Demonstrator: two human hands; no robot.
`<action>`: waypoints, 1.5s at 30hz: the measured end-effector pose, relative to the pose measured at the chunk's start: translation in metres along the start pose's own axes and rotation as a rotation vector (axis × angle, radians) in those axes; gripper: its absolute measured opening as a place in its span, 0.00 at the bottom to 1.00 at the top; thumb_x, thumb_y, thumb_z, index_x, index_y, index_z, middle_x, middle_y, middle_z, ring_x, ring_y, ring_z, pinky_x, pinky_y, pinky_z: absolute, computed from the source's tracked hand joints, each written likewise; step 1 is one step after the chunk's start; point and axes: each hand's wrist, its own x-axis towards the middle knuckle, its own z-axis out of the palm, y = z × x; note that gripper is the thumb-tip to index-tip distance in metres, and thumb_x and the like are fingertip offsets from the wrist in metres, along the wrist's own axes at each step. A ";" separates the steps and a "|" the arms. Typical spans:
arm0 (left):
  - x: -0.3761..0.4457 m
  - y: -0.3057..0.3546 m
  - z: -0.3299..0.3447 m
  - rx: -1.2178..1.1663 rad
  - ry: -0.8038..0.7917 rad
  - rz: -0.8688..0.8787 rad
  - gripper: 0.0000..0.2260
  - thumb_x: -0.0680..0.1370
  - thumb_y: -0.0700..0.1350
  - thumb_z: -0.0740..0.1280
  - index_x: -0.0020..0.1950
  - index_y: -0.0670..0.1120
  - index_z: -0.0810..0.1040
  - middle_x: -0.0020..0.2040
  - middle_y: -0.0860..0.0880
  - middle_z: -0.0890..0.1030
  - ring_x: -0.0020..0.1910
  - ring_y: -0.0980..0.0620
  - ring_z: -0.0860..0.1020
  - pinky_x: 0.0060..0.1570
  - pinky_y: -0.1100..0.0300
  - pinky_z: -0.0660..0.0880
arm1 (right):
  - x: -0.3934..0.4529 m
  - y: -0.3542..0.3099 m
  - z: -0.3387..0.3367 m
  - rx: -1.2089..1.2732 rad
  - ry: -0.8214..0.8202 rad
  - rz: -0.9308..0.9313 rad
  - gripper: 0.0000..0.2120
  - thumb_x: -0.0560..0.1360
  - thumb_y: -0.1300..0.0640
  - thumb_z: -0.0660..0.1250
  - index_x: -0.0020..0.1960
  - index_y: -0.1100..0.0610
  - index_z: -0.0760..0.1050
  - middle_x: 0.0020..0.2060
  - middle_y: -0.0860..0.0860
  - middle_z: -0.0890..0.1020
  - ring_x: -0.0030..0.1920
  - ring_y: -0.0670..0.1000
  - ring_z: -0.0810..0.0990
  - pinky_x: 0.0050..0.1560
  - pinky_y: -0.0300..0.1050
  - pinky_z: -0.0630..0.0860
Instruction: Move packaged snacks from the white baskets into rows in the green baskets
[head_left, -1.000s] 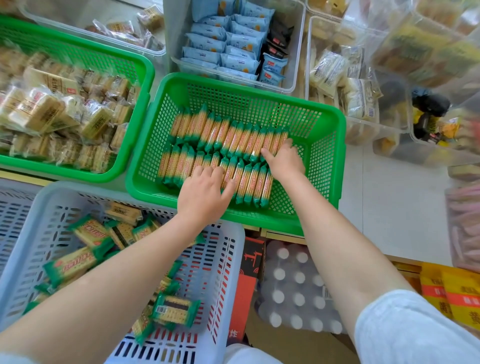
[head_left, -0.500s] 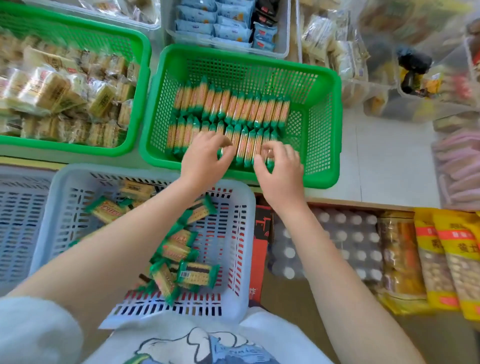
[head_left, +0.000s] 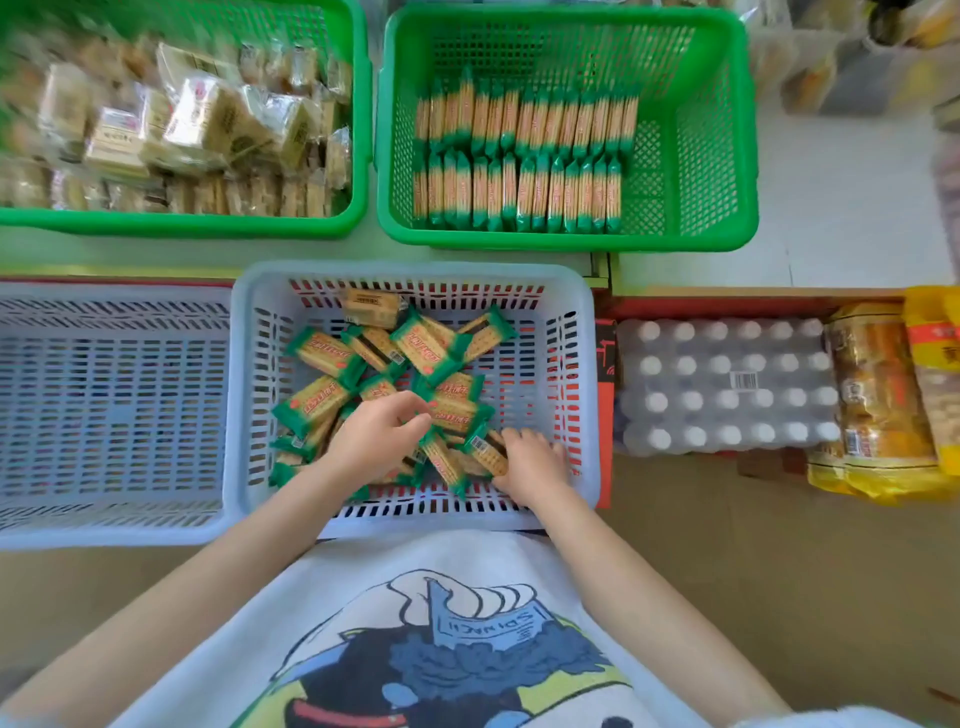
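Green-ended cracker packets (head_left: 415, 364) (loosely heaped): left hand (head_left: 371, 439) pinches one, right hand (head_left: 532, 462) grips another.

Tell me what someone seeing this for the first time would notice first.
Probably the two tidy rows of green-ended cracker packs standing on edge in the right green basket, against the loose heap of the same packs in the white basket below. Both hands are down in that heap: the left hand at its middle, the right hand at the near right corner.
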 end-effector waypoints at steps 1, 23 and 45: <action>-0.004 -0.003 -0.001 -0.006 -0.010 -0.007 0.11 0.83 0.52 0.61 0.61 0.52 0.79 0.55 0.53 0.81 0.48 0.50 0.82 0.50 0.50 0.80 | -0.002 0.000 0.006 0.012 0.029 0.030 0.32 0.74 0.48 0.73 0.73 0.54 0.64 0.68 0.54 0.73 0.70 0.57 0.70 0.68 0.57 0.64; -0.037 -0.092 -0.022 -0.690 -0.022 -0.203 0.13 0.76 0.54 0.73 0.56 0.49 0.78 0.54 0.48 0.84 0.55 0.49 0.81 0.59 0.51 0.75 | -0.017 -0.075 0.003 0.466 0.088 0.094 0.25 0.74 0.45 0.74 0.64 0.56 0.72 0.55 0.49 0.75 0.55 0.54 0.77 0.46 0.47 0.73; -0.030 -0.087 -0.026 -1.119 -0.157 -0.224 0.14 0.79 0.49 0.68 0.60 0.43 0.79 0.54 0.43 0.85 0.52 0.45 0.84 0.54 0.50 0.79 | 0.026 -0.067 -0.047 0.501 0.197 0.079 0.28 0.76 0.48 0.73 0.72 0.58 0.71 0.69 0.55 0.74 0.68 0.56 0.73 0.64 0.49 0.72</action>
